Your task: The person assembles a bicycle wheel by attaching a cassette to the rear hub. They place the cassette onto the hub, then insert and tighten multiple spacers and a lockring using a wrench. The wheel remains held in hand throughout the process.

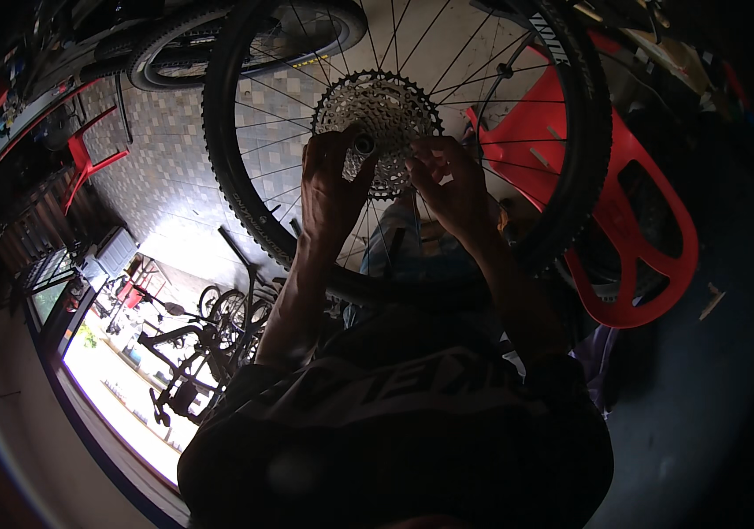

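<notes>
Filling the view: a bicycle wheel (405, 123) with its toothed cassette (378, 99) under two bare hands

On a clock face centred on the cassette, the wheel stretched across the upper half of the view, its top cut off past 12 o'clock. The cassette was a stack of metal sprockets, dark and finely toothed at the outermost ring, paler grey and pierced with many small openings further in. A round hub end (364, 144) with a dark bore showed near its middle. Thin black spokes (271, 139) fanned out to a wide black tyre (221, 150), knobbly along its outer edge.

The left hand (333, 181) lay towards 8 o'clock, thumb and fingers curved about the hub end. The right hand (454, 181) sat near 4 o'clock, its fingers bent in beside the sprockets. The hands were apart from each other; whether either gripped or touched the metal could not be told.

The tyre's ring bounded the hands, with spoked gaps between it and the cassette. Tiled floor (161, 123) spread from 9 to 10 o'clock, towards a small red chair (80, 159) at 9 and a second wheel (137, 66) at 10. A large red chair (606, 203) crowded the tyre between 3 and 4. The person's dark shirt (403, 423) closed off 6, and bicycles (196, 348) stood near 7, against a bright opening (117, 375).
</notes>
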The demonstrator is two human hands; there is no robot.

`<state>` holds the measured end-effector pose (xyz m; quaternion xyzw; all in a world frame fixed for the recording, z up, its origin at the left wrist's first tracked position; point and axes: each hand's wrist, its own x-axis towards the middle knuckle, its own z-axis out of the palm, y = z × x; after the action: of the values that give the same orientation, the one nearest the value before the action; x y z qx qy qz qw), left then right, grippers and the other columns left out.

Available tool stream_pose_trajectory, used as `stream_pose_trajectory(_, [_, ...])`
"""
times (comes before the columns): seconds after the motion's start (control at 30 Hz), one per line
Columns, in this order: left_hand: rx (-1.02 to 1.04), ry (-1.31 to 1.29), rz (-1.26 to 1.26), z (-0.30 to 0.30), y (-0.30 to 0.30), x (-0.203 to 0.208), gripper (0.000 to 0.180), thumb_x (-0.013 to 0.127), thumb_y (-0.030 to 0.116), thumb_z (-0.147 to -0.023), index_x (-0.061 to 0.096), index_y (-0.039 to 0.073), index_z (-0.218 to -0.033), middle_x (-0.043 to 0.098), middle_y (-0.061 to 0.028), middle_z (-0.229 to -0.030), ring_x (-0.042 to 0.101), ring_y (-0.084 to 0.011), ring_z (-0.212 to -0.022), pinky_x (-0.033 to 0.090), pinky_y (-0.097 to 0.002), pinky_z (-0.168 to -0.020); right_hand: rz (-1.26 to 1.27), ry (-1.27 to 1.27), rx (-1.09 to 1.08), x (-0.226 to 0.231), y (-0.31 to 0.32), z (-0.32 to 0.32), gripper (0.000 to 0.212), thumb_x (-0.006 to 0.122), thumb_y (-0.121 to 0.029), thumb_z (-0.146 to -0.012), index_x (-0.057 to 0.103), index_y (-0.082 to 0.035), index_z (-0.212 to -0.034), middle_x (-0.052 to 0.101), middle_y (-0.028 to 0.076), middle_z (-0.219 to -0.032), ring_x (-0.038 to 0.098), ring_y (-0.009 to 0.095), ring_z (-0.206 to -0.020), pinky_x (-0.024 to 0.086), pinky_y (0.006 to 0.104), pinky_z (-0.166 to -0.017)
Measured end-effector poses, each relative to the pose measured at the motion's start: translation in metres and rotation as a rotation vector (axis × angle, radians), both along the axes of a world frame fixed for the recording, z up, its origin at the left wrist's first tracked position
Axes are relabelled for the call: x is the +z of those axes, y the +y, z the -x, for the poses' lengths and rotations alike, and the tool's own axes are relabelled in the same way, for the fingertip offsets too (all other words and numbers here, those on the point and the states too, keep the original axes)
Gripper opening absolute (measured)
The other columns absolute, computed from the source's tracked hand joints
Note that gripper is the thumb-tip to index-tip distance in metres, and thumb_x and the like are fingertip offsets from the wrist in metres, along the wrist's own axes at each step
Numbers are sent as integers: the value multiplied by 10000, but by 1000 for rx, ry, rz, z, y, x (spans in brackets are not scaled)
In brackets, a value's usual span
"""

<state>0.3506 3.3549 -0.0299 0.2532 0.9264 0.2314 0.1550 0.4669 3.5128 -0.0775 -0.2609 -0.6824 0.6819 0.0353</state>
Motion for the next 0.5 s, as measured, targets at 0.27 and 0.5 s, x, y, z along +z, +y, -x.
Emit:
stream_pose_trajectory(0.27, [16, -29, 11, 1, 1, 1, 538, 859, 56, -828, 695, 131, -1334, 663, -93, -1146, 676, -238, -1034, 611, -335, -699, 105, 24, -29, -2, -2, 0, 293, 777, -117, -952, 644, -63, -1206, 670, 35, -980, 643, 79, -796, 541, 254, -710])
stream_pose_trajectory(0.5, [33, -27, 36, 0, 2, 2, 547, 867, 64, -825, 699, 153, -1338, 655, -85, -1148, 682, -224, -1011, 610, -325, -712, 23, 13, -11, -3, 1, -1, 285, 778, -126, -947, 647, -80, -1196, 656, 30, -955, 630, 85, -778, 524, 255, -690])
